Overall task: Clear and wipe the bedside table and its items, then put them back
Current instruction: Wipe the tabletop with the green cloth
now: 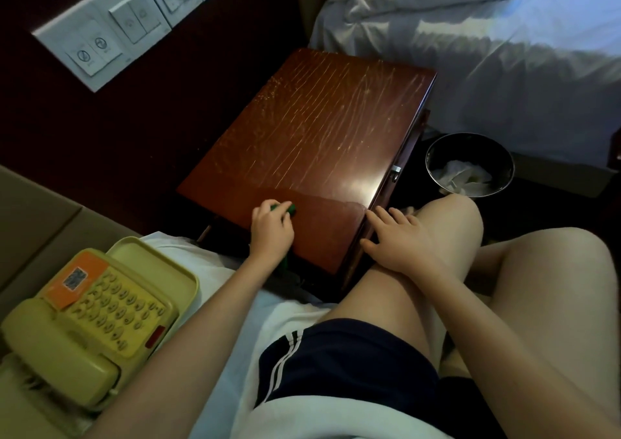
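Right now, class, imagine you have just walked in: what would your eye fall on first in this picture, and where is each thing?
The red-brown bedside table in the middle, its top streaked with pale lines, stands out first. At its near edge the left hand grips a green thing, while the right hand rests flat at the near right corner. A yellow telephone lies at lower left.

Shorts [353, 364]: dark navy, cut short, ending high on the thigh.
Side stripes [281, 361]: two thin white bands down the outer seam of the shorts.
Top [302, 418]: white soft fabric, its hem over the shorts' waist.
Arms [201, 321]: bare as far up as shows.
Legs [386, 291]: bare below the shorts.
Hands: left hand [272, 228] and right hand [400, 240], both bare.
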`<action>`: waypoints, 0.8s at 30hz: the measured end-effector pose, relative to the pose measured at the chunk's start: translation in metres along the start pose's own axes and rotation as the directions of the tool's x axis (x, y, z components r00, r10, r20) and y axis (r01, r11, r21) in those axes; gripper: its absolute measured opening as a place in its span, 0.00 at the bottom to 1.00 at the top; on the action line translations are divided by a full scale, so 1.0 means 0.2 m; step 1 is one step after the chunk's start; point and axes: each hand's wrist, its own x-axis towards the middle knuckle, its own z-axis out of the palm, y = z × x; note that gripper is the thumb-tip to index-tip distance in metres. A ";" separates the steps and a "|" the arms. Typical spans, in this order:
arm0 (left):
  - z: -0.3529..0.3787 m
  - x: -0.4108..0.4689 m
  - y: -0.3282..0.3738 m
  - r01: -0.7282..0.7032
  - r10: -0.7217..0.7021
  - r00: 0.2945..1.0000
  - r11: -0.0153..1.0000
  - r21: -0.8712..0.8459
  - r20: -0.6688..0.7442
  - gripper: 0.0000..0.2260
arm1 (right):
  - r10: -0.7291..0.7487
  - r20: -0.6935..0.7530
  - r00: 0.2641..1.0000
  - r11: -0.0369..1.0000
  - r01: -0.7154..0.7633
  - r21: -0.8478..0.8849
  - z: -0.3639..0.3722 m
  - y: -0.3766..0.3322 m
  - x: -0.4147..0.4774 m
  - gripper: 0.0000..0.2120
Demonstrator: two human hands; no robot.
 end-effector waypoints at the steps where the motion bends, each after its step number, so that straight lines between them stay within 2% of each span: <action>1: 0.01 0.02 0.02 0.016 -0.016 1.000 1.000 0.008 -0.007 0.16 | -0.001 0.001 1.000 1.000 0.001 -0.001 0.00 0.00 0.00 0.30; 4: 0.06 0.01 0.10 -0.008 0.009 1.000 1.000 0.026 -0.022 0.16 | 0.002 -0.002 1.000 1.000 -0.002 0.002 0.00 0.00 0.00 0.31; 10: 0.18 -0.18 0.22 -0.287 0.286 0.957 0.958 0.007 0.046 0.16 | 0.004 -0.004 1.000 1.000 -0.004 0.002 0.01 -0.01 0.01 0.31; 13: 0.20 -0.23 0.22 -0.363 0.361 0.930 0.932 0.011 0.071 0.16 | -0.017 0.002 1.000 1.000 0.017 -0.003 0.00 -0.01 0.02 0.31; 20: 0.17 -0.14 0.17 -0.390 0.387 0.913 0.921 -0.001 0.126 0.15 | -0.095 0.011 0.995 0.994 0.095 -0.048 0.00 -0.04 0.02 0.29; 24: 0.10 -0.03 0.09 -0.249 0.246 0.967 0.968 0.042 0.071 0.15 | -0.164 0.004 0.987 0.983 0.163 -0.080 0.00 -0.04 0.05 0.31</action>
